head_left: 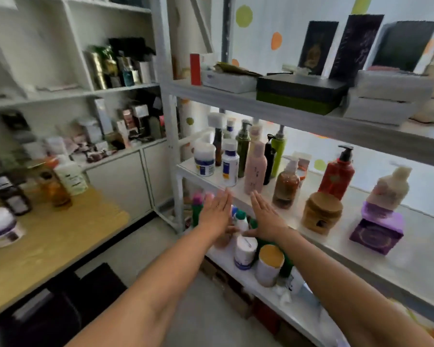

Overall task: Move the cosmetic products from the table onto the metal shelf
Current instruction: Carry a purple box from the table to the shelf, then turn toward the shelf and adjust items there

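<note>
Both hands are stretched forward side by side with a small gap between them. Both are flat with straight fingers, and neither holds anything. The left hand (217,214) and the right hand (266,216) point with their fingertips at the front edge of the middle level of the metal shelf (361,256); I cannot tell if they touch it. Just beyond the left fingertips a white bottle with a blue label (230,164) stands upright on that level, and just beyond the right fingertips a pink bottle (255,169). To the right of the right hand are a brown pump bottle (286,181) and a round tan jar (321,212). The other products are on the wooden table (60,241), well apart to the left of the left hand: a white jar (0,226), an amber bottle (58,191) and a white lotion bottle (70,176).
</note>
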